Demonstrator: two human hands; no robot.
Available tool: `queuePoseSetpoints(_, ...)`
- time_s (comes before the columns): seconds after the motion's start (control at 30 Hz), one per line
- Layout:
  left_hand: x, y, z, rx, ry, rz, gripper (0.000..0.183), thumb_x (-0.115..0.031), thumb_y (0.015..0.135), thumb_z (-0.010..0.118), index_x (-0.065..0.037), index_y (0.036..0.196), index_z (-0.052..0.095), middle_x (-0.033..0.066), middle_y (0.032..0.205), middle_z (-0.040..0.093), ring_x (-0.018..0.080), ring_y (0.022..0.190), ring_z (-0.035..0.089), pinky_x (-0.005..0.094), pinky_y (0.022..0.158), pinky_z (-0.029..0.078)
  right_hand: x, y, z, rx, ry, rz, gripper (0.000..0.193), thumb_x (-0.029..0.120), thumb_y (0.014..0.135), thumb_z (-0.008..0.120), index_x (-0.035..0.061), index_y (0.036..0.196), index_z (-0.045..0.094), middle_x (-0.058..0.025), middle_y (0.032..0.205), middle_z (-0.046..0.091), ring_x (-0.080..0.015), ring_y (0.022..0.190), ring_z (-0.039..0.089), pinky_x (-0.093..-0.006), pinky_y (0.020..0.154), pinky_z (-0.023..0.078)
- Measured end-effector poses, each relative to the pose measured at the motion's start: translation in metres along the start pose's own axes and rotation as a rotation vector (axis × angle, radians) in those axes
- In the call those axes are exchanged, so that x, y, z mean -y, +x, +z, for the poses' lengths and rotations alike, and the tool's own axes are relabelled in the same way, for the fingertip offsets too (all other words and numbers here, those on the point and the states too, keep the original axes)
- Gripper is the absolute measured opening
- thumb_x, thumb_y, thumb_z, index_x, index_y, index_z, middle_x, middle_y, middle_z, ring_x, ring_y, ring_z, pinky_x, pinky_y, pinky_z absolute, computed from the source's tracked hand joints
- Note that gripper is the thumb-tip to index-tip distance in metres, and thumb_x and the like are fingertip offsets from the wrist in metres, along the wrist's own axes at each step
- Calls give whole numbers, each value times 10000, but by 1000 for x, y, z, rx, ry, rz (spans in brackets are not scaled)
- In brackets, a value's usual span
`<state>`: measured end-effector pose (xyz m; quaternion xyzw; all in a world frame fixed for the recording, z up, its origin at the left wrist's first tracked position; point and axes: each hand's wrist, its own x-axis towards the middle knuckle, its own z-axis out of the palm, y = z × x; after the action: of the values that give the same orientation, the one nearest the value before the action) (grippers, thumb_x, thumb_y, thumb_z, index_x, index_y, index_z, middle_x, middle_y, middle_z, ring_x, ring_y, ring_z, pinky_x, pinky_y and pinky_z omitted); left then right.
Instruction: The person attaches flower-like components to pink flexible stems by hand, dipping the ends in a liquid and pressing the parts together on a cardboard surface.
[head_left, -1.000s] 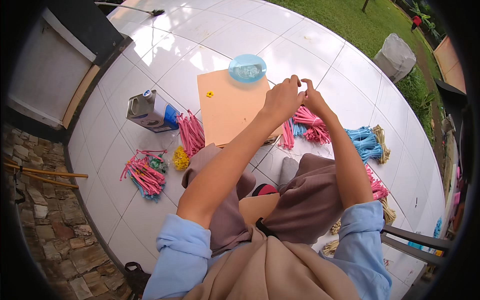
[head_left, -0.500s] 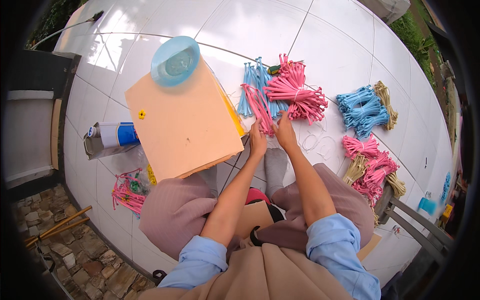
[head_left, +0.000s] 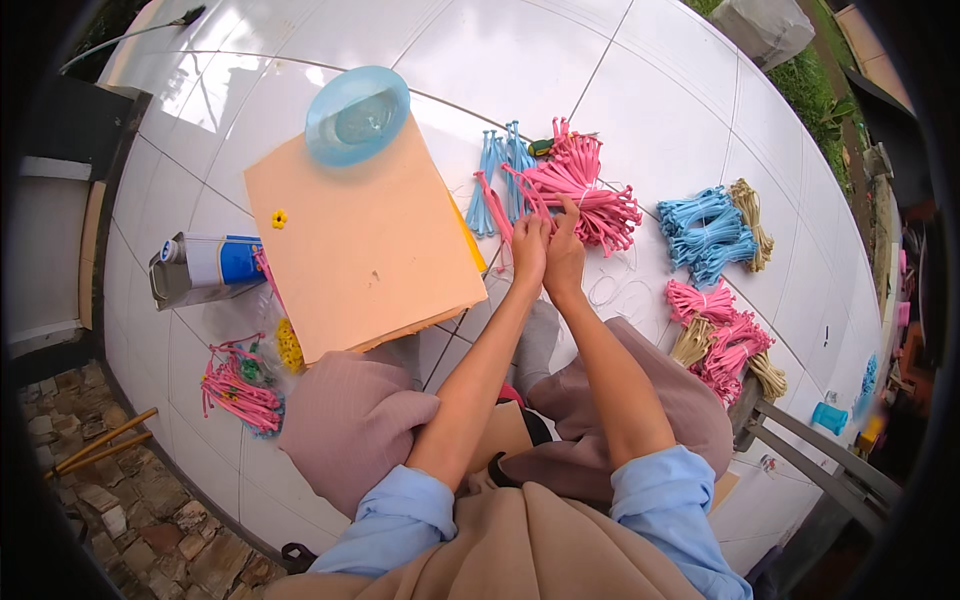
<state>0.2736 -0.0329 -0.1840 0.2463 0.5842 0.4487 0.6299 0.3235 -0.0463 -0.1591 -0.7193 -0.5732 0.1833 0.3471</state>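
Observation:
My left hand (head_left: pixel 530 248) is closed on a few slim pink cords (head_left: pixel 528 190) with knobbed ends, which point away from me. Right against it, my right hand (head_left: pixel 565 258) is also closed at the same cords, its index finger raised along them. The exact finger grip is partly hidden. Just beyond lies a big tied bundle of pink cords (head_left: pixel 603 212). Blue cords (head_left: pixel 488 180) lie behind my hands, and a loose pink cord (head_left: pixel 493 208) rests across them. A green-and-yellow handle (head_left: pixel 541 148) pokes out beside the pink bundle.
At left, a peach board stack (head_left: pixel 365 240) carries a blue bowl (head_left: pixel 358 118) and a yellow flower piece (head_left: pixel 279 218). A metal can (head_left: pixel 195 270) stands beside it. To the right lie blue bundles (head_left: pixel 706 232), pink bundles (head_left: pixel 738 345) and a wooden bench (head_left: pixel 820 455).
My hands have come together, the left one moving right. The loose pink cords are now split: some are in my hands, and one lies apart on the left over the blue ones.

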Motion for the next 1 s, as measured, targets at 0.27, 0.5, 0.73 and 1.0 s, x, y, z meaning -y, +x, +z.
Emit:
queuePoseSetpoints(0.27,-162,-68,49,95,-40,344,263,-229,942,341,-28,941,509,58,898,531,121,825,494,282,747,406,109,75,-128,-109,50,-498,451,78,842,534,118,1240,326,-77,605,545,-237,494,563,-359,462,440)
queuePoseSetpoints(0.5,-293,-124,-17,-7,848,1665,493,10,713,603,-94,1147,395,148,1192,380,289,1142,364,461,921,326,189,51,-234,-34,763,-341,470,49,846,547,38,1245,299,-42,609,562,-50,545,477,-178,510,373)
queuePoseSetpoints(0.73,-298,-140,-60,366,1080,1466,211,-43,764,621,-51,965,555,82,858,598,230,722,593,331,619,483,185,41,-242,204,1080,-412,599,128,825,619,48,1291,251,-15,605,531,-54,543,467,-180,488,337)
queuePoseSetpoints(1.0,-276,-133,-48,336,567,903,230,-161,963,343,-55,1106,488,43,605,473,118,504,458,264,512,394,188,43,-210,200,1527,-37,642,370,920,453,90,1379,103,-247,1268,390,-330,1080,514,-397,951,412)
